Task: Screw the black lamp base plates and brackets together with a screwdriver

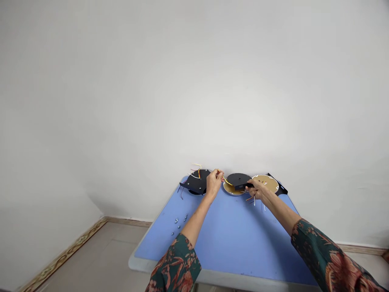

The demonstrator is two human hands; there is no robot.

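Note:
My right hand grips the edge of a round black plate with a flat bracket side, held tilted over a tan round board with a white rim. Yellow wires run from between plate and board toward my left hand, whose fingertips are pinched together on them. To the left of that hand lies another black plate with small screws and loose coloured wires. A second tan round board rests on a black bracket beyond my right hand. Thin white and orange wires hang below my right fingers.
Several small shiny metal screws or nuts lie on the left of the blue tabletop. The table's far edge is close to a plain pale wall. Tiled floor with a patterned border shows at left.

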